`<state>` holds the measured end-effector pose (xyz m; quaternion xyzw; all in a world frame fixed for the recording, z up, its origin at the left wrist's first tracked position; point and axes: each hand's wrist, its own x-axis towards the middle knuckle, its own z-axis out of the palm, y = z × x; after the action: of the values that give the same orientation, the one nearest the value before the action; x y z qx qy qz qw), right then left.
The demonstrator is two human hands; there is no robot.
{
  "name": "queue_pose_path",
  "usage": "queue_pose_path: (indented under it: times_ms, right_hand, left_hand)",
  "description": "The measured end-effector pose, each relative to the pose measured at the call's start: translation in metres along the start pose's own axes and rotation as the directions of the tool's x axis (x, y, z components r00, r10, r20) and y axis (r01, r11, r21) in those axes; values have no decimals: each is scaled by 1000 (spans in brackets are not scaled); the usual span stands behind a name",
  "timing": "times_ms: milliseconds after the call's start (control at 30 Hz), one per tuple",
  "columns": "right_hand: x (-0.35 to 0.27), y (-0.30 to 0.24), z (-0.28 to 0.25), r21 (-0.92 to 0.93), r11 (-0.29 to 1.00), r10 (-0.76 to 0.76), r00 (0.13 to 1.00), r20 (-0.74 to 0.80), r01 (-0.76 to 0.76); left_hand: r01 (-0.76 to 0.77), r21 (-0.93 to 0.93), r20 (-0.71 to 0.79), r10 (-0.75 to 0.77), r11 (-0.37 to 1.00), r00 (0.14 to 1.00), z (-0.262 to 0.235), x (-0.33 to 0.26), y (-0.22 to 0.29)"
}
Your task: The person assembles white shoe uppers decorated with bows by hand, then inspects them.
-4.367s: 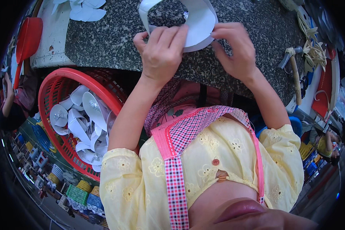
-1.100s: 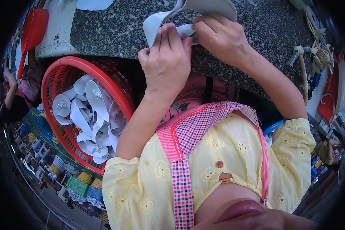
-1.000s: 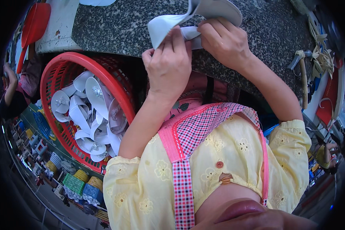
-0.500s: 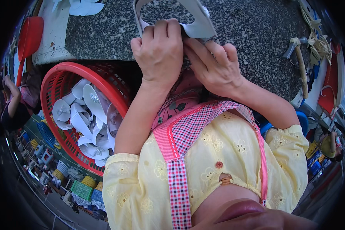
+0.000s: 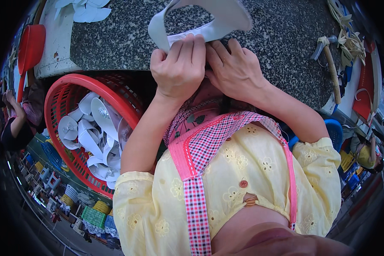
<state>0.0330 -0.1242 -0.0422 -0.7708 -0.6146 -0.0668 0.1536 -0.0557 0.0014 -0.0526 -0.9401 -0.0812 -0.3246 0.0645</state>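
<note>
Several white pieces (image 5: 88, 137) in red basket (image 5: 102, 87), left. Left hand (image 5: 178, 68): fingers closed on near edge of white looped piece (image 5: 230, 19), over speckled bench (image 5: 286, 55). Right hand (image 5: 236, 72): fingers bent at same edge; grip not discernible. Wooden-handled tool (image 5: 331, 70), right.

Left hand (image 5: 179, 66) at 12 o'clock, back up, fingers bunched, bent. Right hand (image 5: 235, 70) close beside, at 1, fingers curved toward 11. Left forearm (image 5: 144, 128) bare, in from 8; right forearm (image 5: 290, 109), from 3, I see, likewise bare.
</note>
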Motion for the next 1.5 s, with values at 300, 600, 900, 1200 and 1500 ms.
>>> queue_pose_path:
  times_ms: [300,600,900,1200,1500]
  right_hand:
    - [2,19,-8,279,846,-333,858,-390,455]
    - [15,58,3,174,918,-327,927,-182,358]
    - [18,50,-1,92,962,-257,966,-7,257]
    - [28,40,-5,-5,951,-309,951,-13,309]
    - [43,24,-6,76,963,-262,965,13,260]
  left_hand:
    - [-18,1,-7,18,1000,1000,2,-9,10]
    - [-1,98,190,-18,995,982,-12,4,11]
    - [-59,87,201,41,994,979,-11,13,13]
    - [-254,231,503,108,939,858,-41,21,-14]
    - [-594,386,682,215,706,699,-60,16,-1]
